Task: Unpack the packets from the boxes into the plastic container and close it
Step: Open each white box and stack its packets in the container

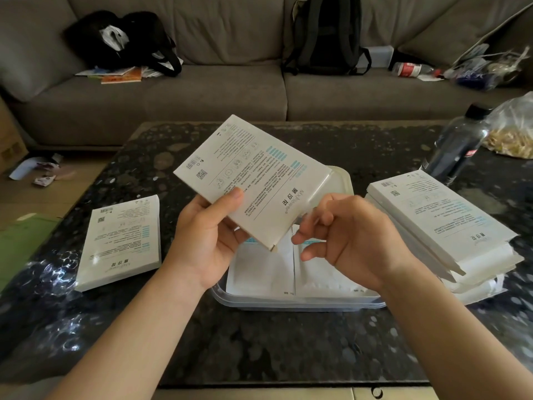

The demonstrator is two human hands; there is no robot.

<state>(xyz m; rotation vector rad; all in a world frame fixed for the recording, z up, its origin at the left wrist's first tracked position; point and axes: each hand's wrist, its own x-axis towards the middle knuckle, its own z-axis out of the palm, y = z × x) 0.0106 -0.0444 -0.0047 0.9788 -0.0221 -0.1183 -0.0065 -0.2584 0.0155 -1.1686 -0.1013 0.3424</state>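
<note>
The left hand [207, 238] grips the box [259, 168] tilted above the plastic container [288, 303], thumb on its printed face. The right hand [352, 241] has its fingers curled beside the box's open end; whether they hold anything cannot be told.

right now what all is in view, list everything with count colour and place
held box: one, white, tilted above the container
box on the left: one, white, flat on the table
stacked boxes: several, white, table's right side
plastic container: one, clear, table centre
packets: at least two, white, inside the container
bottle: one, dark with black cap, far right
plastic bag: one, clear, yellowish contents, beside the bottle
table: one, dark speckled
sofa: one, grey-brown, behind the table
backpack: one, black, on the sofa
left hand: grips the held box
right hand: fingers curled at the box's open end, grip unclear
</note>
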